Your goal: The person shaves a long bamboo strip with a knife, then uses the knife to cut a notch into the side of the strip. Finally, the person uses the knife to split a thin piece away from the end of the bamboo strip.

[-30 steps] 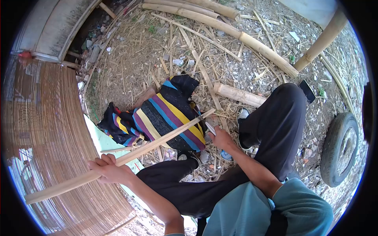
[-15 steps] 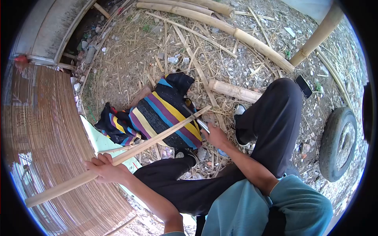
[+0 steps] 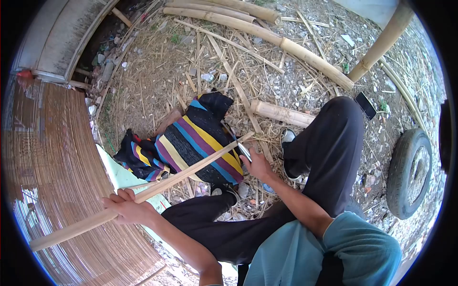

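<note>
"Counting hands: what state?"
"Two. Left hand [image 3: 128,208] clamps one bamboo strip [image 3: 183,176], lower left to centre; right hand [image 3: 258,164] clamps one knife [image 3: 244,151], centre."
"Tire [image 3: 397,190] count?"
"One, right side."

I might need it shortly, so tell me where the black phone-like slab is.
In the head view, the dark slab lies on the ground at right, just beyond the raised knee.
</note>
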A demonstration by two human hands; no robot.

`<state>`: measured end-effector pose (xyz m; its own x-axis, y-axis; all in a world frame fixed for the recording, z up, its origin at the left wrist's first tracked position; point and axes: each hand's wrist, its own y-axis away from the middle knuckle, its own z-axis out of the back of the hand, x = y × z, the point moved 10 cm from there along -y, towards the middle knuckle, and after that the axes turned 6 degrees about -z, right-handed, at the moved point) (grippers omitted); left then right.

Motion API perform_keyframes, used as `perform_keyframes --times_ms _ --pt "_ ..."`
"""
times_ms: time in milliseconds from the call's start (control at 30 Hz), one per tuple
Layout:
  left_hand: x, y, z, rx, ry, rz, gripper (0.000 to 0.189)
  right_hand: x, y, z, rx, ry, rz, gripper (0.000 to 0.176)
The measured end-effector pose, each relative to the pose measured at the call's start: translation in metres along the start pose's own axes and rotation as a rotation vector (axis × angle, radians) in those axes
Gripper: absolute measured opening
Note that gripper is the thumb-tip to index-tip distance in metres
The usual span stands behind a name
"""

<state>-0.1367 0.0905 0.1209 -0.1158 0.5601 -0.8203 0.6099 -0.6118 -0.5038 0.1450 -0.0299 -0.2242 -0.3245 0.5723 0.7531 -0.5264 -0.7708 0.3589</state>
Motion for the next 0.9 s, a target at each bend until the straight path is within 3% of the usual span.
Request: perform_keyframes --times_ms 33,100,167,267,367,433,500,533,600,633,733,800,900 --pt "-0.001 -0.001 -0.001 0.006 -0.006 -0.004 0.041 0.009 0.002 0.004 0.005 -0.007 -0.004 0.037" --pt "-0.001 0.001 -0.001 0.007 0.021 0.013 0.041 0.047 0.010 0.014 0.019 -0.149 0.313 0.036" --pt "-0.002 0.002 -0.002 -0.001 -0.001 0.006 0.041 0.033 0.012 0.011 0.014 -0.101 0.369 0.034" --pt "0.002 0.000 0.007 0.018 -0.015 0.024 0.036 -0.081 -0.009 -0.033 0.131 0.118 -0.217 0.039" --pt "0.005 -0.004 -0.003 0.036 0.004 0.027 0.031 -0.062 -0.012 -0.024 0.073 0.101 -0.207 0.040" --pt "0.003 0.001 0.002 0.015 -0.011 0.029 0.032 -0.021 0.003 0.001 0.031 0.014 -0.156 0.039" --pt "0.000 0.001 0.000 0.007 -0.009 0.017 0.033 0.025 0.007 0.007 0.073 -0.156 0.087 0.039" --pt "0.000 0.001 -0.001 0.012 -0.012 0.018 0.033 0.029 0.007 0.009 0.074 -0.159 0.081 0.039" --pt "-0.002 0.001 -0.002 0.019 -0.042 -0.001 0.042 0.062 0.015 0.021 0.015 -0.121 0.400 0.037" --pt "-0.002 0.001 -0.001 0.016 -0.047 -0.002 0.042 0.052 0.016 0.014 0.022 -0.120 0.400 0.037" --pt "-0.004 0.002 0.000 0.026 -0.016 -0.042 0.040 -0.101 -0.010 -0.047 0.116 0.117 -0.249 0.041" --pt "0.009 -0.001 0.002 0.033 -0.044 0.027 0.033 -0.088 -0.023 -0.037 0.129 0.127 -0.268 0.042" --pt "0.002 0.005 -0.004 0.019 -0.004 0.015 0.039 -0.056 0.000 -0.018 0.113 0.127 -0.253 0.041"
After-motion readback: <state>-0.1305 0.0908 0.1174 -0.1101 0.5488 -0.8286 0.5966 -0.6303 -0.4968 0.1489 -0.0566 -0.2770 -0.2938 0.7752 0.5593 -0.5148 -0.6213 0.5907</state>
